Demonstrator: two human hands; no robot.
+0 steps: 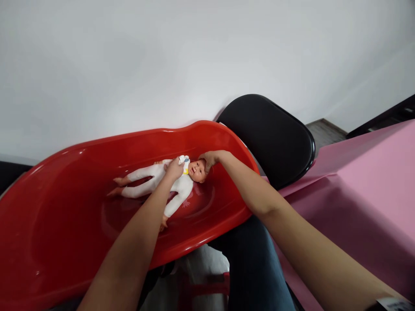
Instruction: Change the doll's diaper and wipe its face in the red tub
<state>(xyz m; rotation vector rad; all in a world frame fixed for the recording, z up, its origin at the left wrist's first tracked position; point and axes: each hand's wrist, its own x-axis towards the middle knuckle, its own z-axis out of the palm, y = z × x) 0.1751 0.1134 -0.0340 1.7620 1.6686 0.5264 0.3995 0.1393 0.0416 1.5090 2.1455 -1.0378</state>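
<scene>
White wall (162, 60) across the whole upper part of the view, with a strip of wooden floor (324, 131) in the far corner and dark furniture (385, 114) at the upper right edge. Along the right side, a pink sheet (366, 181) spread over a sloping surface, with a crease running through it. Just behind the far end of the tub, a rounded black chair back (266, 138).

In the middle, a red plastic baby bath (55, 207), tilted across the view, glossy and without water in sight. Inside it, a doll (155, 177) lying on its back on the bath floor, dressed in a white long-sleeved suit, head toward the right end, bare feet toward the left, one arm stretched out toward the near rim.

Left hand (174, 169) closed on the doll's chest, fingers curled into the white suit, right beside a bunched white scrap with blue and yellow marks (184, 160), either cloth or part of the suit, no telling which. Right hand (209, 159) half open, cupped over the top of the doll's head, fingers against it; firmness of grip impossible to judge.

Below the bath, a leg in blue jeans (256, 268), a white cloth (201, 276) and a red frame (207, 290). At the bottom right corner, a white tag (394, 303) on the right arm.
</scene>
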